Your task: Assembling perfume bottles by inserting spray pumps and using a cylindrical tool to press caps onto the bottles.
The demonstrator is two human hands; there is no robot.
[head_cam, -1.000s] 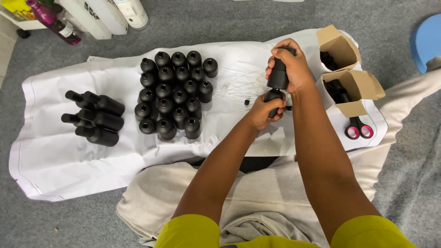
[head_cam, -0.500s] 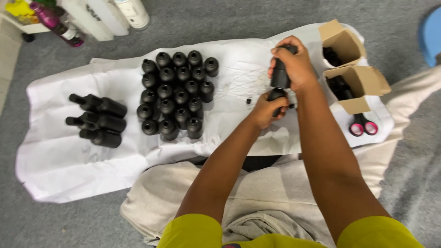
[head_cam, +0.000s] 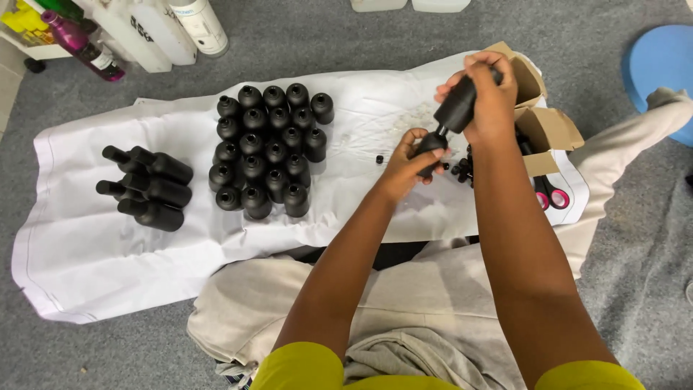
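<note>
A white cloth (head_cam: 108, 267) lies spread over grey carpet (head_cam: 325, 32). Near its middle stands a tight cluster of upright black bottles without caps (head_cam: 266, 152) — rows packed side by side. To the left, well apart from the cluster, a small pile of capped black bottles (head_cam: 148, 189) lies on its side. At the cloth's right edge sit two open cardboard boxes (head_cam: 552, 130), with red-handled scissors (head_cam: 552, 193) just beside them. Beyond the cloth, top left, stand tall white bottles (head_cam: 198, 25) and a magenta bottle (head_cam: 81, 45). A blue round object (head_cam: 660, 68) shows at the far right — only partly in view.
</note>
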